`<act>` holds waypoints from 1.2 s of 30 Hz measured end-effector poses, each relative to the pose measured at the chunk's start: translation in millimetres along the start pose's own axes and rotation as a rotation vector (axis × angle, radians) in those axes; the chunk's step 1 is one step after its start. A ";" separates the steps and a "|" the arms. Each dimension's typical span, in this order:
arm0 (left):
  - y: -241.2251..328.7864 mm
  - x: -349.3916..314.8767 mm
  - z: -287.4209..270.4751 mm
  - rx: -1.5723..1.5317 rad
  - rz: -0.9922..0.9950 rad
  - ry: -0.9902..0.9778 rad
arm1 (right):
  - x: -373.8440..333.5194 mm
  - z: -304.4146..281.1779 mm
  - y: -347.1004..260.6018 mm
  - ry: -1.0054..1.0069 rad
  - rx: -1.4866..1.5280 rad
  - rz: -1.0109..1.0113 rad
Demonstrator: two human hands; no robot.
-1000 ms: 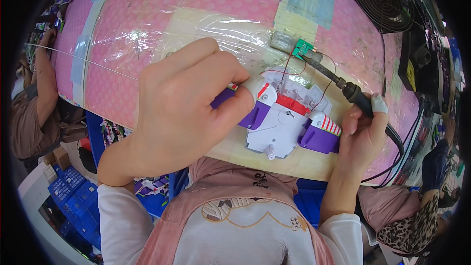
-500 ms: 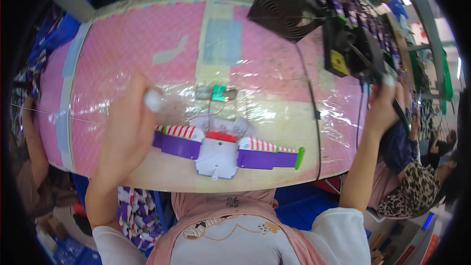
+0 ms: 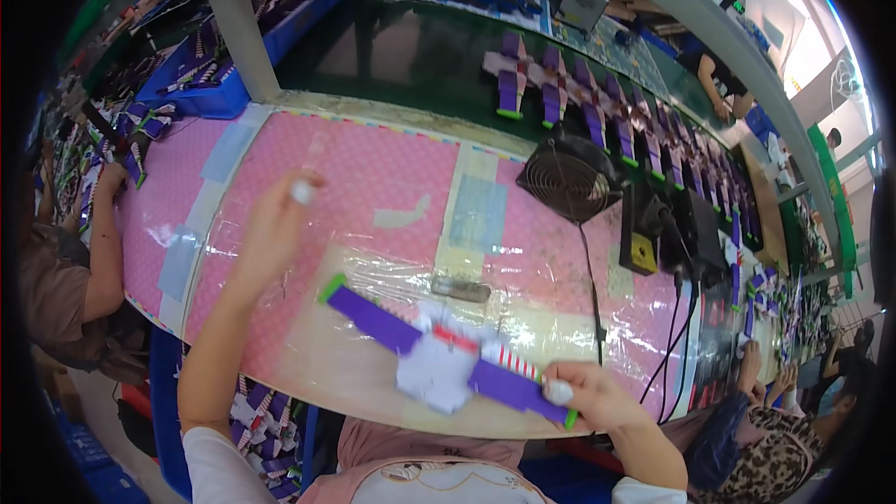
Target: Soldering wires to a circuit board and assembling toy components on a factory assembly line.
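A winged toy part [image 3: 434, 369] with a white middle, purple wings, red-and-white stripes and green tips is tilted near the table's front edge. My right hand [image 3: 597, 397] grips its right wing near the green tip, with a white cover on the thumb. Over the pink table covering, my left hand [image 3: 280, 219] is raised away from the toy, blurred. Its fingers are curled together, and what they hold, if anything, cannot be made out. A small metal block [image 3: 461, 289] lies just beyond the toy. The green circuit board is out of sight.
A black fan [image 3: 569, 177] stands at the back, beside a soldering station [image 3: 640, 243] with black cables hanging. Rows of similar toys [image 3: 597, 121] line the green conveyor [image 3: 373, 47] beyond. Blue bins [image 3: 210, 93] sit back left. Other people work at both sides.
My right hand has left the soldering station and taken hold of the toy's right wing. The toy has tilted and shifted. My left hand has moved farther from it, and the view has shifted.
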State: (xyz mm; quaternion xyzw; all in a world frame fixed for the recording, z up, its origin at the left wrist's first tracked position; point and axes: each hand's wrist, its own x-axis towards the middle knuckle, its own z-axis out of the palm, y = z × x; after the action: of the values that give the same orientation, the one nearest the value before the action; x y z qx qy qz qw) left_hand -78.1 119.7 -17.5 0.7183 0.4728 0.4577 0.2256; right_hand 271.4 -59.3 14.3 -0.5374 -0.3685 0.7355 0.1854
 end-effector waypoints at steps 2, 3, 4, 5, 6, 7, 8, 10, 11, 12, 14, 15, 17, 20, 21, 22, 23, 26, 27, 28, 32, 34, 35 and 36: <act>-24.7 -5.5 -17.2 -0.086 -0.349 0.095 | 54.3 13.3 -29.7 0.130 0.102 -0.269; -35.6 -10.1 -26.4 -0.128 -0.523 0.158 | 94.4 21.3 -57.3 0.118 0.146 -0.356; -44.4 -17.1 -29.4 -0.084 -0.417 0.177 | 144.8 22.1 -82.6 0.105 0.097 -0.422; -51.5 -27.2 -31.0 -0.026 -0.313 0.196 | 188.6 33.5 -122.3 0.120 -0.007 -0.451; -51.5 -25.8 -16.2 -0.019 -0.195 0.181 | 242.3 21.3 -143.9 0.105 0.141 -0.558; -47.5 -21.2 -3.5 -0.086 -0.225 0.144 | 283.6 -2.2 -166.0 0.120 0.284 -0.527; -42.0 -17.4 4.6 -0.139 -0.259 0.108 | 313.7 -32.0 -185.7 0.160 0.334 -0.482; -42.2 -15.9 8.9 -0.146 -0.216 0.124 | 349.0 -54.3 -199.2 0.285 0.424 -0.457; -44.2 -16.7 5.5 -0.129 -0.200 0.128 | 361.0 -50.4 -201.2 0.379 0.461 -0.469; -46.0 -16.9 4.0 -0.119 -0.181 0.129 | 369.1 -50.4 -202.1 0.441 0.507 -0.476; -47.7 -22.4 -2.9 -0.096 -0.208 0.116 | 374.3 -41.8 -197.0 0.561 0.609 -0.473; -47.1 -21.9 -5.0 -0.100 -0.244 0.101 | 374.9 -40.4 -196.4 0.602 0.685 -0.501; -39.1 -19.8 -6.1 -0.070 -0.325 0.057 | 360.8 -34.4 -194.9 0.688 0.860 -0.554; -33.9 -17.5 -3.4 -0.018 -0.289 0.069 | 325.5 -7.3 -169.6 0.499 0.236 -0.541; -41.2 -19.4 6.0 -0.058 -0.175 0.114 | 328.5 16.1 -143.7 0.664 -0.030 -0.858; -45.8 -23.8 -1.0 -0.069 -0.181 0.096 | 278.3 67.9 -145.2 0.563 -0.453 -0.836; -42.7 -24.3 -1.8 -0.102 -0.173 0.066 | 242.3 92.9 -139.6 0.121 -0.196 -0.738; -20.1 -35.3 12.2 -0.106 -0.132 -0.036 | 212.3 110.9 -124.3 0.021 -0.129 -0.847; -9.7 -37.7 16.5 -0.102 -0.106 -0.057 | 201.1 108.4 -123.7 0.094 -0.147 -0.831; 0.8 -49.0 6.8 -0.067 -0.110 -0.052 | 186.2 114.3 -126.2 0.117 -0.164 -0.807; 24.3 -83.3 -7.9 -0.080 0.016 -0.073 | 135.4 137.3 -94.3 0.171 -0.309 -0.723; 22.3 -108.0 -1.8 -0.259 0.122 0.046 | 134.2 136.2 -66.8 0.219 -0.225 -0.736; 30.8 -118.9 -3.4 -0.040 0.109 0.094 | 128.9 154.3 -60.7 0.336 -0.014 -0.682; 42.5 -128.6 -8.4 0.031 0.099 0.073 | 131.7 154.5 -51.0 0.263 0.059 -0.751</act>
State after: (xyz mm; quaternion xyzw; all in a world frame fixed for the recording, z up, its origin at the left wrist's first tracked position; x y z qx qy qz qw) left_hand -82.5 -14.3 -38.4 0.7270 0.4517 0.4868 0.1743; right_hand 75.3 9.4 -10.7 -0.4493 -0.4913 0.5518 0.5022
